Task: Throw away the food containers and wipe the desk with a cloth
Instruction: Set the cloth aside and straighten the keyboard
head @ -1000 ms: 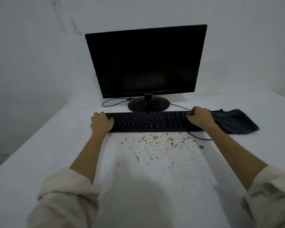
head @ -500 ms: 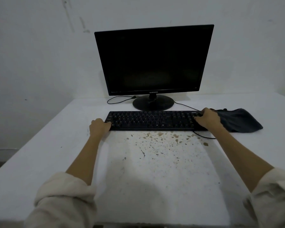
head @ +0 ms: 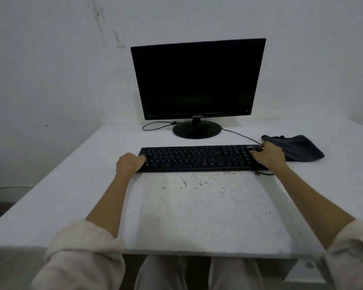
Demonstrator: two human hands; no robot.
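Note:
A black keyboard (head: pixel 199 158) lies across the white desk (head: pixel 197 216) in front of the monitor. My left hand (head: pixel 129 163) grips its left end, thumb on the keys. My right hand (head: pixel 268 154) grips its right end. A dark grey cloth (head: pixel 300 148) lies crumpled just right of the keyboard, touching my right hand's far side. Brown stains and crumbs (head: pixel 203 181) are scattered on the desk just in front of the keyboard. No food container is in view.
A black monitor (head: pixel 197 80) stands on its round base (head: pixel 196 129) at the back by the wall. Thin black cables (head: pixel 239 133) run from the base to the keyboard. The desk's near edge is above my knees (head: pixel 197 273).
The keyboard has slid toward me and now covers the far stains. Both hands stayed on its ends. The view has pulled back, showing the desk's near edge and my legs.

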